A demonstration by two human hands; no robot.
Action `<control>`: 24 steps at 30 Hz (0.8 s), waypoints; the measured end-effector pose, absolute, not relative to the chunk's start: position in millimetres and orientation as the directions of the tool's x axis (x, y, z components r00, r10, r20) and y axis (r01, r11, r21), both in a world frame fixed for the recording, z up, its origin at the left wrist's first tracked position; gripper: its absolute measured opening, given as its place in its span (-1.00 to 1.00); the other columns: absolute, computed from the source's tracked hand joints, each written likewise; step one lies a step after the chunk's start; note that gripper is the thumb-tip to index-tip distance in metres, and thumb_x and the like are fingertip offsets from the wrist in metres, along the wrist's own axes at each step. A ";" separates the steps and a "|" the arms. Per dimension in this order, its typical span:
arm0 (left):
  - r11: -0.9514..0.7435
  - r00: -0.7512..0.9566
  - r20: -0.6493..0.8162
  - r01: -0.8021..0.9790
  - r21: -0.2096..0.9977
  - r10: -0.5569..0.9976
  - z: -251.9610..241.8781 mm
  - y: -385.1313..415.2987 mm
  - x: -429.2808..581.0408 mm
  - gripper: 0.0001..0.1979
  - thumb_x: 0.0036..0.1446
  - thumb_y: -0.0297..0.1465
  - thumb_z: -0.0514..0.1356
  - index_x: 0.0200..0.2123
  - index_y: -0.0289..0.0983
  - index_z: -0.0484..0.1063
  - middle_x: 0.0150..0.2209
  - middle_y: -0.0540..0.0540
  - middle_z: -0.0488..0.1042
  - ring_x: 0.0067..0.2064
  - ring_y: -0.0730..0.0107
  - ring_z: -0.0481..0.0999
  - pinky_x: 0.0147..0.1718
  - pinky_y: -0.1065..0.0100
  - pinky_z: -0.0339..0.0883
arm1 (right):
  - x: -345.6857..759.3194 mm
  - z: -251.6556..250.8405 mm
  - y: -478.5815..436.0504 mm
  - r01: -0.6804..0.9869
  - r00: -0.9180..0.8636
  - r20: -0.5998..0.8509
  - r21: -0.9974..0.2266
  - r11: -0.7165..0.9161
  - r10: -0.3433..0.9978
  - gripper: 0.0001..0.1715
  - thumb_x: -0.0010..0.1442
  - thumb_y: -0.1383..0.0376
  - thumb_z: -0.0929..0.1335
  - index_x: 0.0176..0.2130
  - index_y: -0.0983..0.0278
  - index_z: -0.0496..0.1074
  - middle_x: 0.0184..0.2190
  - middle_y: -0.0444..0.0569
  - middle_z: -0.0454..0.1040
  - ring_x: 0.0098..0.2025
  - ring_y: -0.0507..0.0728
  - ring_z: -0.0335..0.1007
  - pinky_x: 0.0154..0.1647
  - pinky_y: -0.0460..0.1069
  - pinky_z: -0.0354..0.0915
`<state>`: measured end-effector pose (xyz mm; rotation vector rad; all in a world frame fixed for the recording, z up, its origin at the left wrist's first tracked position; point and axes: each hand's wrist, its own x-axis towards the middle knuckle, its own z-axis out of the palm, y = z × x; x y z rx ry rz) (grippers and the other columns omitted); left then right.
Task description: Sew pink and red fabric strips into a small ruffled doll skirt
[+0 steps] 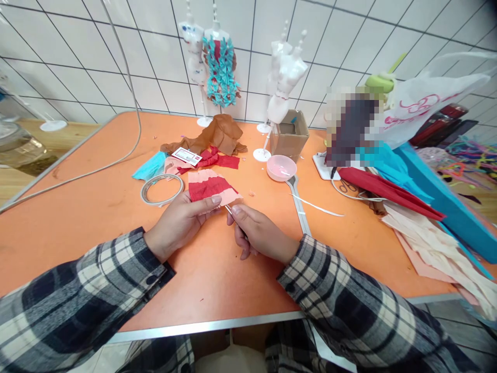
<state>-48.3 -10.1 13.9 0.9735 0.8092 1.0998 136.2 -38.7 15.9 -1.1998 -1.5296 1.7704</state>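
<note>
My left hand point(182, 220) is closed on a piece of crepe paper point(209, 189) banded in pink and red, with the thumb pressing on its lower edge. Close by on the right, my right hand point(258, 228) pinches what look like slim metal tweezers point(230, 210); their tips meet the paper's lower right corner. Most of that tool is hidden by the fingers. A roll of tape point(162, 190) lies just left of the paper. Behind it sit scraps of red crepe paper point(227, 161), brown crepe paper point(223, 134) and blue crepe paper point(150, 166).
White mannequin forms point(289, 72) stand at the back, one dressed in turquoise bows point(221, 72). A cardboard box point(297, 137), a pink bowl point(281, 168) and a grey strip point(301, 207) lie right of centre. A phone point(351, 127) on a stand, scissors point(348, 190) and folded paper point(438, 238) fill the right. A cable point(134, 98) crosses left.
</note>
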 end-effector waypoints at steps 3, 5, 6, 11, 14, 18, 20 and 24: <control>0.154 0.267 -0.064 -0.332 0.931 0.962 14.5 -11.6 -47.1 -0.78 0.09 -0.40 0.44 -0.15 -0.26 0.68 -0.08 -0.18 0.69 -0.05 0.10 0.66 -0.02 0.21 0.53 | 134.2 16.3 -39.7 0.155 -0.465 -0.270 -0.963 -0.222 0.843 -0.61 0.49 0.00 0.17 -0.25 0.21 0.25 -0.72 -0.33 0.19 -0.69 -0.03 0.17 -0.68 -0.18 0.30; 0.155 0.266 -0.064 -0.336 0.929 0.962 14.2 -11.8 -46.9 -0.77 0.09 -0.41 0.45 -0.14 -0.27 0.67 -0.09 -0.17 0.69 -0.10 0.14 0.66 -0.04 0.22 0.54 | 133.1 15.2 -39.7 0.149 -0.450 -0.267 -0.963 -0.223 0.852 -0.62 0.48 0.01 0.18 -0.26 0.21 0.25 -0.70 -0.33 0.19 -0.68 -0.02 0.15 -0.67 -0.15 0.36; 0.152 0.266 -0.059 -0.344 0.927 0.962 14.1 -11.9 -46.7 -0.77 0.08 -0.41 0.46 -0.15 -0.27 0.67 -0.13 -0.16 0.69 -0.14 0.17 0.66 -0.08 0.23 0.55 | 132.7 14.5 -39.5 0.147 -0.443 -0.268 -0.963 -0.225 0.856 -0.63 0.48 0.02 0.18 -0.26 0.20 0.25 -0.70 -0.33 0.19 -0.67 -0.02 0.14 -0.67 -0.14 0.37; 0.174 0.281 -0.059 -0.406 0.897 0.958 15.6 -13.4 -45.3 -0.81 -0.01 -0.44 0.51 -0.29 -0.29 0.64 -0.33 -0.06 0.65 -0.35 0.39 0.61 -0.28 0.40 0.55 | 132.2 12.3 -38.7 0.129 -0.437 -0.257 -0.966 -0.223 0.862 -0.64 0.47 0.02 0.19 -0.25 0.20 0.25 -0.70 -0.33 0.18 -0.67 -0.02 0.16 -0.68 -0.15 0.35; 0.226 0.249 -0.125 -0.434 0.872 0.960 16.2 -15.4 -44.4 -0.80 -0.04 -0.47 0.53 -0.32 -0.30 0.63 -0.37 -0.02 0.63 -0.40 0.47 0.58 -0.35 0.47 0.54 | 131.4 10.2 -38.4 0.117 -0.439 -0.237 -0.971 -0.207 0.867 -0.63 0.46 -0.01 0.20 -0.25 0.20 0.25 -0.69 -0.33 0.19 -0.66 -0.02 0.18 -0.70 -0.17 0.32; 0.262 0.219 -0.180 -0.444 0.857 0.959 14.9 -18.7 -42.8 -0.77 -0.05 -0.46 0.54 -0.30 -0.30 0.63 -0.36 -0.03 0.65 -0.37 0.46 0.60 -0.33 0.47 0.56 | 129.2 6.7 -38.1 0.090 -0.418 -0.228 -0.974 -0.210 0.880 -0.58 0.43 -0.07 0.22 -0.24 0.19 0.24 -0.67 -0.33 0.20 -0.66 -0.03 0.20 -0.67 -0.16 0.35; 0.268 0.208 -0.193 -0.442 0.856 0.959 14.4 -20.0 -42.0 -0.75 -0.05 -0.44 0.54 -0.27 -0.29 0.64 -0.32 -0.05 0.66 -0.32 0.42 0.63 -0.33 0.48 0.56 | 128.4 5.8 -37.9 0.071 -0.413 -0.224 -0.974 -0.214 0.883 -0.57 0.43 -0.09 0.22 -0.25 0.19 0.22 -0.67 -0.34 0.20 -0.66 -0.04 0.17 -0.66 -0.15 0.37; 0.262 0.210 -0.187 -0.430 0.864 0.960 13.8 -21.1 -41.7 -0.73 -0.02 -0.42 0.53 -0.22 -0.28 0.64 -0.29 -0.06 0.67 -0.29 0.38 0.64 -0.32 0.46 0.58 | 128.4 6.3 -37.8 0.067 -0.421 -0.228 -0.973 -0.221 0.878 -0.61 0.45 -0.04 0.20 -0.26 0.19 0.21 -0.68 -0.34 0.19 -0.66 -0.03 0.14 -0.63 -0.14 0.40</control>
